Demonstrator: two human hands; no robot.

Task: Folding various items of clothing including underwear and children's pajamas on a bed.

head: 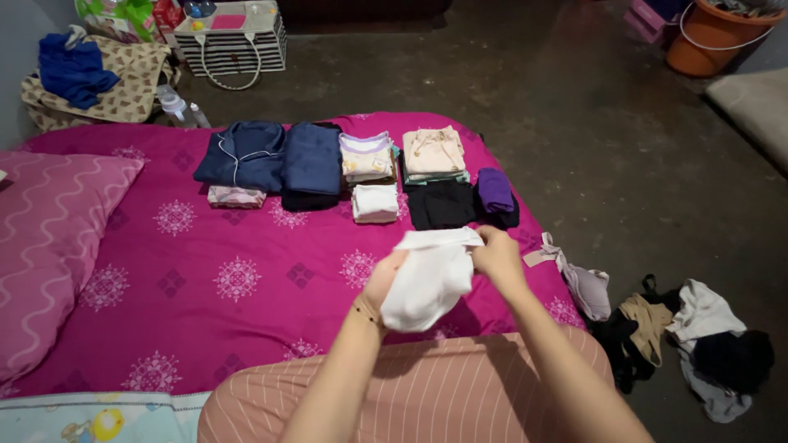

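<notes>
Both my hands hold a small white garment [427, 283] above the magenta patterned bedsheet [238, 279]. My left hand [384, 277] is tucked under and behind the cloth, partly hidden by it. My right hand [496, 253] pinches the garment's upper right edge. Beyond my hands lie folded clothes in a row: a navy pyjama top [242, 154], a navy folded piece [312, 160], a white and lilac stack [366, 156], a cream stack [433, 152], a small white fold [375, 203], a black fold [442, 204] and a purple roll [495, 189].
A pink pillow [49, 238] lies at the left. Loose garments [673, 336] are heaped on the concrete floor at the right, and a lilac one [587, 287] hangs off the bed edge. A striped bag [234, 45], a patterned bag [115, 82] and an orange tub [710, 37] stand farther off.
</notes>
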